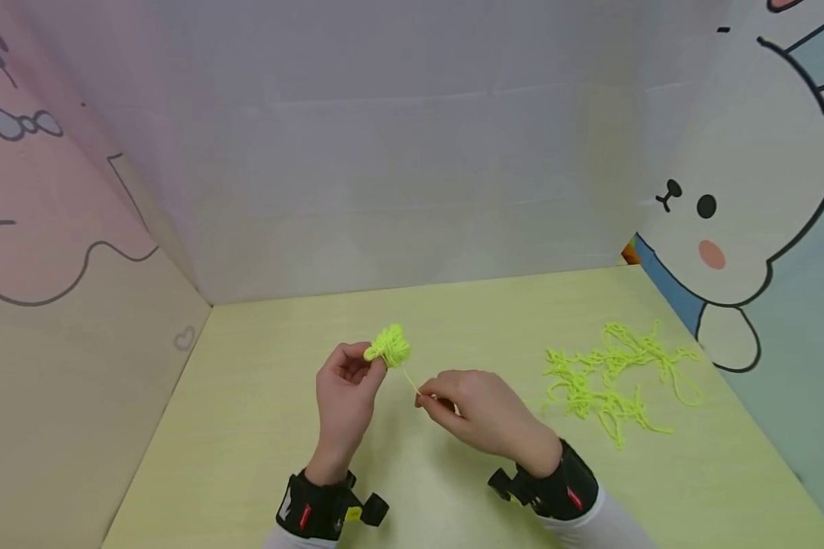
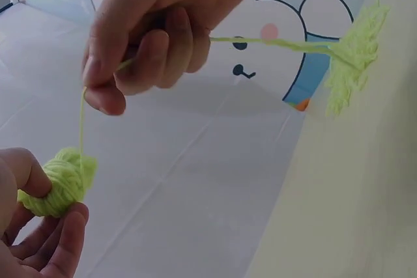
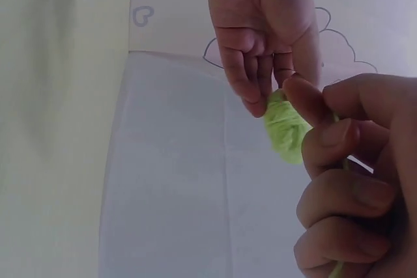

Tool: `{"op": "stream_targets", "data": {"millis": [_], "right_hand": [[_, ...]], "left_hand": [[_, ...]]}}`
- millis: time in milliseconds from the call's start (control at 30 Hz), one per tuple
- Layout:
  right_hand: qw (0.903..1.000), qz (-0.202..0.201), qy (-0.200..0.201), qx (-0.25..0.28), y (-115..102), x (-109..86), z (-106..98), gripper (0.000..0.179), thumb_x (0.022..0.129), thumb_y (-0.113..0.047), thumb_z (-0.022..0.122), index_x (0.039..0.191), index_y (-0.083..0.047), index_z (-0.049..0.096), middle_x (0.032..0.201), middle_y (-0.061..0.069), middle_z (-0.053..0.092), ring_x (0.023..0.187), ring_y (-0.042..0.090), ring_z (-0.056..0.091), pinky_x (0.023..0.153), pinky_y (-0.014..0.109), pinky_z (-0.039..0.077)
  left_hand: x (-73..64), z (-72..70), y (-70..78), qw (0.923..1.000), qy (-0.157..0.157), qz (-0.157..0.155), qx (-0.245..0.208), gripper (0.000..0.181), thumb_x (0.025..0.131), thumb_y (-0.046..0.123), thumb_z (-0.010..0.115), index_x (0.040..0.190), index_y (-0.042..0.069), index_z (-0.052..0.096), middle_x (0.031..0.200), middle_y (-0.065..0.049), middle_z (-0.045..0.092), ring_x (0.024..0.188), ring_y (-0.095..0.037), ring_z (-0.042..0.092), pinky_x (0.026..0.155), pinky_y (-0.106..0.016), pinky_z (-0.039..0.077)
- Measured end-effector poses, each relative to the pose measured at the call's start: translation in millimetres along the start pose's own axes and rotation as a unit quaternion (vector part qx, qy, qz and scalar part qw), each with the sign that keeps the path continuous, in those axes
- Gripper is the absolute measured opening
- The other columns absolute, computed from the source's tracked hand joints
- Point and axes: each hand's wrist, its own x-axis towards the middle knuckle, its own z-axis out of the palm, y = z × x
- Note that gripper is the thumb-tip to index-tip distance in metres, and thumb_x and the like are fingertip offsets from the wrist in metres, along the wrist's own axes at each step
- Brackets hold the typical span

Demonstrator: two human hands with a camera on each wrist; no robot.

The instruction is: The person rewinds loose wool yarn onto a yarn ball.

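Observation:
A small ball of neon yellow-green yarn [image 1: 390,345] is pinched between the thumb and fingers of my left hand [image 1: 346,393], held up over the table. From the ball a single taut strand [image 2: 82,128] runs to my right hand [image 1: 484,412], whose thumb and forefinger pinch it. In the left wrist view the strand passes through the curled right fingers and on toward the loose yarn. Windings wrap round the ball [image 3: 287,128], seen past the right fingers in the right wrist view.
A loose, tangled heap of the same yarn [image 1: 611,374] lies on the right side of the pale yellow table [image 1: 261,442]. White cloth [image 1: 412,168] stands behind the table, with printed cartoon panels at both sides. Each wrist wears a black strap with a small camera.

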Motion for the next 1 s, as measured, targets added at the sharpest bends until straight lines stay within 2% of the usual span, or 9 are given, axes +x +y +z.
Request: {"op": "stream_targets", "data": {"millis": [133,200,300,433,567,667,833,1000], "right_hand": [[0.9997,-0.022,0.008,-0.005,-4.3,-0.1,-5.5,0.008,0.095,-0.023,0.065,0.095,-0.023,0.073,0.081,-0.018,0.062,0.064,-0.002,0.05,0.055,0.018,0.046],[0.9993,-0.033,0.012,-0.008,-5.7,0.5,-7.3,0.007,0.095,-0.024,0.066,0.094,-0.022,0.073,0.079,-0.017,0.061,0.062,-0.001,0.049,0.053,0.016,0.044],[0.9985,-0.049,0.017,-0.015,-6.7,2.3,-9.5,0.007,0.094,-0.024,0.067,0.094,-0.021,0.073,0.078,-0.016,0.059,0.061,-0.002,0.048,0.051,0.015,0.043],[0.9972,-0.06,0.03,-0.032,-6.6,5.4,-13.2,0.006,0.094,-0.022,0.067,0.093,-0.021,0.073,0.075,-0.015,0.057,0.06,-0.003,0.045,0.05,0.016,0.041],[0.9958,-0.06,0.054,-0.043,-3.9,8.6,-17.7,0.006,0.093,-0.021,0.068,0.094,-0.019,0.073,0.074,-0.014,0.056,0.059,-0.001,0.045,0.048,0.017,0.041],[0.9939,-0.052,0.083,-0.051,0.4,11.3,-20.8,0.006,0.092,-0.02,0.069,0.096,-0.018,0.073,0.075,-0.013,0.058,0.06,0.0,0.046,0.048,0.019,0.043],[0.9902,-0.038,0.122,-0.056,10.2,16.1,-24.3,0.007,0.091,-0.019,0.07,0.097,-0.017,0.073,0.078,-0.011,0.062,0.064,0.001,0.052,0.05,0.023,0.048],[0.9923,-0.028,0.119,-0.017,19.0,18.6,-24.6,0.007,0.092,-0.02,0.071,0.099,-0.02,0.074,0.078,-0.012,0.062,0.064,0.003,0.051,0.051,0.025,0.046]], "left_hand": [[-1.3,0.4,-2.1,0.9988,-0.01,0.017,0.045,0.015,0.086,-0.004,0.07,0.1,0.001,0.066,0.098,-0.011,0.066,0.083,-0.023,0.065,0.075,-0.023,0.058],[-2.3,1.2,-1.6,0.9976,-0.024,0.015,0.063,0.018,0.086,-0.006,0.07,0.101,0.002,0.066,0.099,-0.01,0.066,0.085,-0.021,0.065,0.077,-0.025,0.058],[-5.0,3.2,1.9,0.9952,-0.05,-0.008,0.084,0.022,0.086,-0.008,0.069,0.104,0.004,0.066,0.102,-0.009,0.067,0.087,-0.019,0.067,0.079,-0.031,0.059],[-8.6,6.6,13.8,0.992,-0.075,-0.034,0.095,0.027,0.085,-0.012,0.065,0.11,0.001,0.063,0.105,-0.013,0.066,0.089,-0.023,0.068,0.078,-0.039,0.06],[-10.9,7.7,27.7,0.9911,-0.087,-0.022,0.098,0.03,0.084,-0.015,0.064,0.111,-0.003,0.06,0.106,-0.015,0.064,0.09,-0.024,0.068,0.078,-0.041,0.06],[-11.7,6.8,31.5,0.9894,-0.107,-0.005,0.099,0.032,0.083,-0.016,0.065,0.112,-0.003,0.06,0.107,-0.015,0.064,0.09,-0.021,0.068,0.079,-0.04,0.06],[-12.2,4.2,22.6,0.984,-0.157,0.012,0.084,0.039,0.081,-0.018,0.065,0.115,0.002,0.059,0.107,-0.013,0.063,0.09,-0.018,0.068,0.08,-0.04,0.06],[-12.4,-1.0,7.6,0.9765,-0.21,0.025,0.043,0.043,0.082,-0.019,0.065,0.119,0.001,0.057,0.11,-0.014,0.062,0.095,-0.021,0.067,0.079,-0.037,0.06]]}}
